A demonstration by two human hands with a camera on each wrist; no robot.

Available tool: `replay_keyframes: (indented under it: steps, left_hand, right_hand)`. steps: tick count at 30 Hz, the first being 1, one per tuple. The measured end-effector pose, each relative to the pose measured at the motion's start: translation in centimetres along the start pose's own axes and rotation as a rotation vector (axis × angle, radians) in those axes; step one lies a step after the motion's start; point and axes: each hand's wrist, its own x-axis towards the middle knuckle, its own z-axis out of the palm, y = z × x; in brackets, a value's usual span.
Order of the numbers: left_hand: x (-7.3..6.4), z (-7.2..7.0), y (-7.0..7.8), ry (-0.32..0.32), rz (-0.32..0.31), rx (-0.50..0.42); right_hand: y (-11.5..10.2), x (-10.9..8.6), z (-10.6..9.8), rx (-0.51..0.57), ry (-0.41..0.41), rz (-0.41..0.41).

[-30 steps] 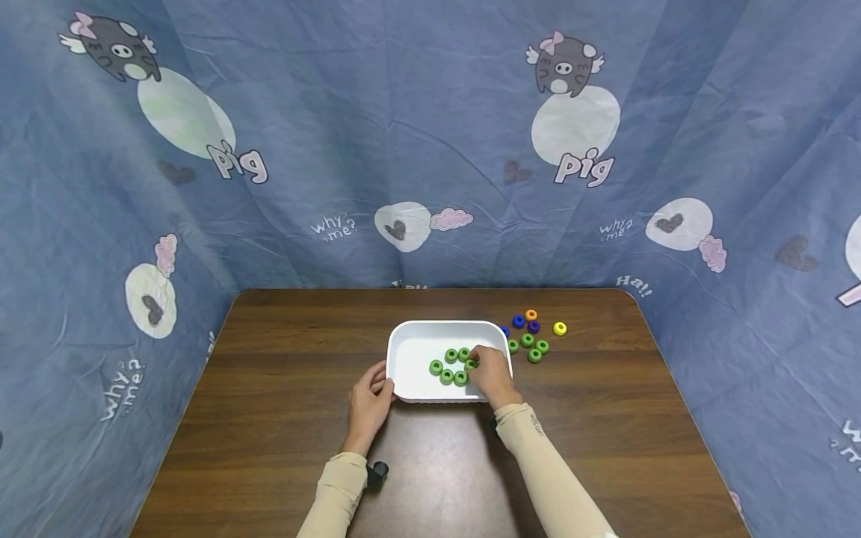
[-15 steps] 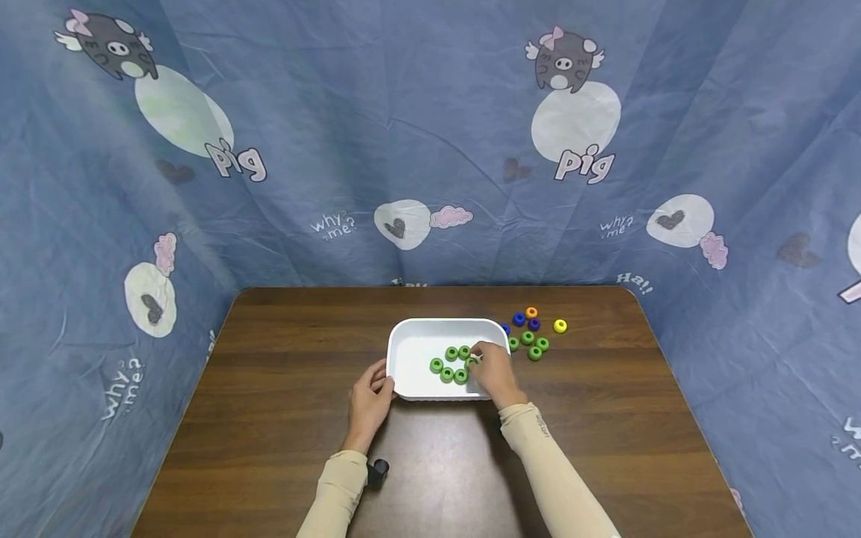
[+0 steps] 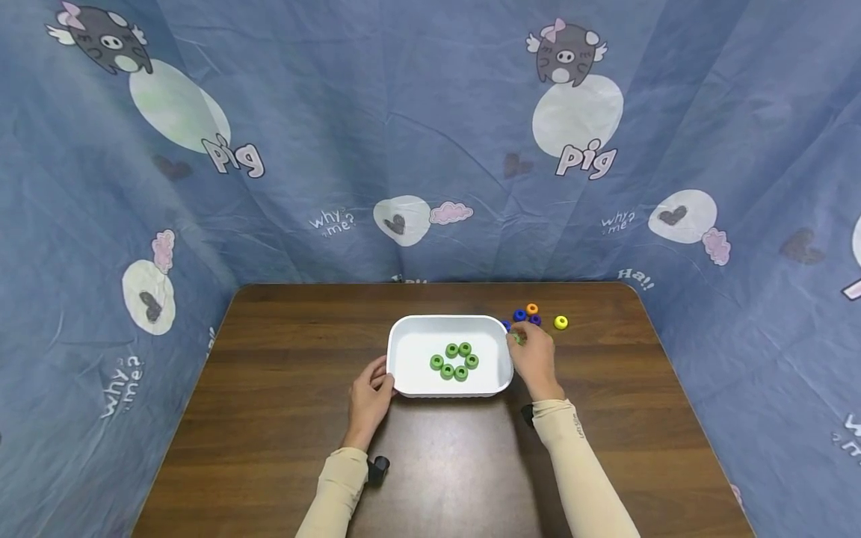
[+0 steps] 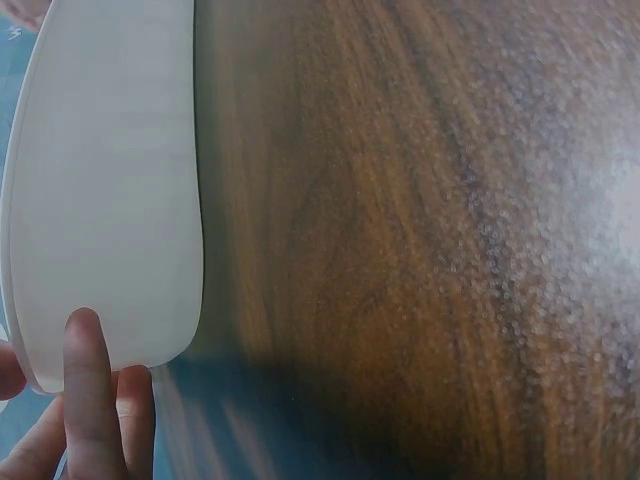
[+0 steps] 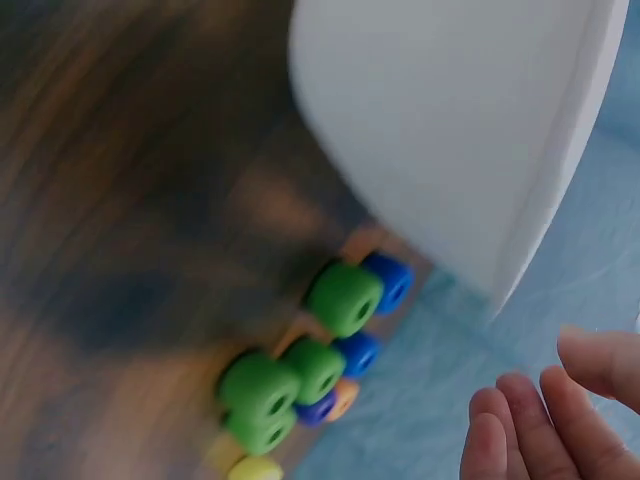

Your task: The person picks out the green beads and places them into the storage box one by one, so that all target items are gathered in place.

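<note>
A white plastic tray [image 3: 415,347] lies on the table with several green ring-shaped beads [image 3: 452,350] in a loose circle inside. My left hand [image 3: 368,401] holds its near left corner, thumb against the front wall and fingers along the end. Just past the tray's right end is my right hand [image 3: 536,360], over a group of green beads [image 5: 345,298] that it largely hides in the head view. In the right wrist view its fingertips [image 5: 520,400] are apart from the thumb, with nothing between them.
Behind the right hand lie blue beads [image 3: 520,314], a purple bead [image 3: 535,320] and an orange bead [image 3: 532,308]; a yellow bead [image 3: 561,322] sits farther right. The wooden table [image 3: 289,329] ends at a blue printed curtain [image 3: 303,149] at the back.
My right hand has left the green bead at the right of the circle in the tray and moved right, over the rim to the beads outside. The left hand has stayed at the corner.
</note>
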Motion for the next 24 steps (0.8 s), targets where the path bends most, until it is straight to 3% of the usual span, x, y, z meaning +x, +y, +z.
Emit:
replay_keyframes:
  steps: [10,19,24]
  left_hand:
    - [0.1,0.0,0.0,-0.001,-0.008,0.0]
    - [0.1,0.0,-0.2,0.006,-0.012,-0.014]
    - [-0.1,-0.1,-0.1,0.002,-0.008,-0.01]
  right_hand:
    - [3.5,0.3,-1.5,0.025,0.051,0.142]
    - [6.3,0.0,-0.9,0.067,0.059,0.267]
    - [7.2,-0.4,-0.4,0.069,0.038,0.284]
